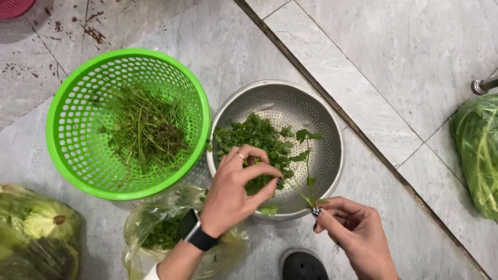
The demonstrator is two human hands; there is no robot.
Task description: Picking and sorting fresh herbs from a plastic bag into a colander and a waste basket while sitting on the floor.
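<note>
Seen from above on a grey tiled floor (394, 62), the right hand (355, 231) pinches the base of a leafy herb sprig (307, 161), while the left hand (236, 189), wearing a black watch, closes its fingertips on the sprig's leaves. Both work over a metal colander (321, 111) of picked leaves. Beyond, touching it, a green basket (67, 119) holds bare stems.

Clear bag (155, 228) centre; green bags (36, 233) left; (480, 155) right
</note>
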